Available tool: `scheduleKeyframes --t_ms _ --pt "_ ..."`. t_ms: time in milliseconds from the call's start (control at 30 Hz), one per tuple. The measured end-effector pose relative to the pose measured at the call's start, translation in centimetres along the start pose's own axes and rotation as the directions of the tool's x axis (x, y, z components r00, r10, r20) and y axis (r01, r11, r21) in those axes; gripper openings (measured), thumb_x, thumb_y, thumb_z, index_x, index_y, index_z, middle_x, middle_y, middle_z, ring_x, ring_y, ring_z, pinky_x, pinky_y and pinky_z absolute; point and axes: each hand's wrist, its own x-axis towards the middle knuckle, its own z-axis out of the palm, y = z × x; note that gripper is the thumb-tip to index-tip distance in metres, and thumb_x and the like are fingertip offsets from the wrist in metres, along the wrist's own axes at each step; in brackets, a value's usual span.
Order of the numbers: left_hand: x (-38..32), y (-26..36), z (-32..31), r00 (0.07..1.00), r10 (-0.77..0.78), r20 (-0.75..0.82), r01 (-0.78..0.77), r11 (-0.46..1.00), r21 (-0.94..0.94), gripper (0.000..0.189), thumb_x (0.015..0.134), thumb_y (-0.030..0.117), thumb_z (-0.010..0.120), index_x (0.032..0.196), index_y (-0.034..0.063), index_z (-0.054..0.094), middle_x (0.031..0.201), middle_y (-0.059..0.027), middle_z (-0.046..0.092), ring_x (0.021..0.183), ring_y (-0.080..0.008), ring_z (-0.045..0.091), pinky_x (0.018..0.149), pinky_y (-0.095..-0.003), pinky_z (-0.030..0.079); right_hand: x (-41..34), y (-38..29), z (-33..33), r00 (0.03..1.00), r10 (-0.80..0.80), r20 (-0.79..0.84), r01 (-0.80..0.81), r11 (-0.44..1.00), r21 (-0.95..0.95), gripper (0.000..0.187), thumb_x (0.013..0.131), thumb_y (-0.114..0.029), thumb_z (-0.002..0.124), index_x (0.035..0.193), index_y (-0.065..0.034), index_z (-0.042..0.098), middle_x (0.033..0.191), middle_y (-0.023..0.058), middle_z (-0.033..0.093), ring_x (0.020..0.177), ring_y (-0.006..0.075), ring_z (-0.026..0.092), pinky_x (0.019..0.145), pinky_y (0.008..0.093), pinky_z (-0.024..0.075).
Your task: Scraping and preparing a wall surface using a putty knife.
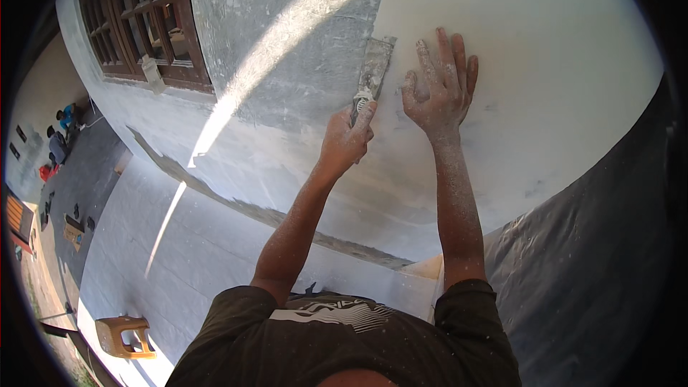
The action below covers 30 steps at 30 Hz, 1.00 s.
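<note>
My left hand (348, 137) is closed around the handle of a putty knife (376, 67), whose wide metal blade lies against the wall and is smeared with a whitish coating. The blade sits at the border between a rough grey patch (279, 37) and a smoother pale area (537, 64) of the wall. To the right of the blade, my right hand (441, 86) rests with fingers spread on or close to the pale area, holding nothing. White dust covers both hands and forearms.
At the left are a wooden-framed window (156, 16) and a clear plastic bottle (153, 74) by its sill. A brown plastic stool (126, 337) stands on the floor, lower left. Two people (58, 145) are farther off, near a cardboard box (73, 232). Dark sheeting (580, 258) hangs at the right.
</note>
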Motion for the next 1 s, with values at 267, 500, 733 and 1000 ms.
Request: scheduleKeyframes --t_ms 267,500,733,1000 --pt "2.0 2.4 0.4 0.991 0.134 0.027 -0.134 0.991 0.003 0.041 0.100 0.042 0.058 0.080 0.0060 0.054 0.057 0.0014 0.048 0.039 -0.0067 0.043 0.034 -0.0262 0.033 0.2 0.0 0.1 1.000 0.000 0.018 0.001 1.000 -0.021 0.050 0.080 -0.022 0.069 0.129 -0.0175 0.067 0.151 0.0059 0.048 0.145 0.0287 0.038 0.121 0.0509 0.0178" --pt "1.8 0.8 -0.1 0.998 0.055 -0.009 -0.054 0.997 0.062 0.041 0.100 0.041 0.059 0.080 0.0056 0.053 0.056 0.0012 0.048 0.039 -0.0079 0.044 0.035 -0.0272 0.034 1.3 -0.3 0.5 1.000 0.029 0.005 -0.029 0.999 -0.032 0.046 0.084 -0.023 0.064 0.130 -0.0180 0.067 0.154 0.0053 0.045 0.147 0.0254 0.034 0.123 0.0488 0.0091" --pt "2.6 1.9 0.3 0.990 0.129 0.059 -0.129 0.992 -0.007 0.043 0.101 0.040 0.058 0.076 0.0049 0.055 0.055 0.0020 0.047 0.042 -0.0080 0.043 0.039 -0.0288 0.035 4.7 0.3 0.8 0.997 0.009 -0.082 -0.016 0.996 -0.088 0.046 0.088 -0.022 0.061 0.134 -0.0201 0.064 0.155 0.0059 0.044 0.148 0.0263 0.032 0.123 0.0504 0.0052" --pt "2.6 0.4 -0.8 0.979 0.197 0.043 -0.200 0.975 0.095 0.042 0.100 0.036 0.061 0.077 0.0006 0.058 0.054 -0.0022 0.052 0.049 -0.0112 0.048 0.049 -0.0331 0.039 4.3 0.0 1.0 0.997 0.020 -0.068 -0.030 0.989 -0.146 0.046 0.088 -0.022 0.060 0.134 -0.0183 0.065 0.155 0.0072 0.044 0.147 0.0292 0.033 0.122 0.0525 0.0093"
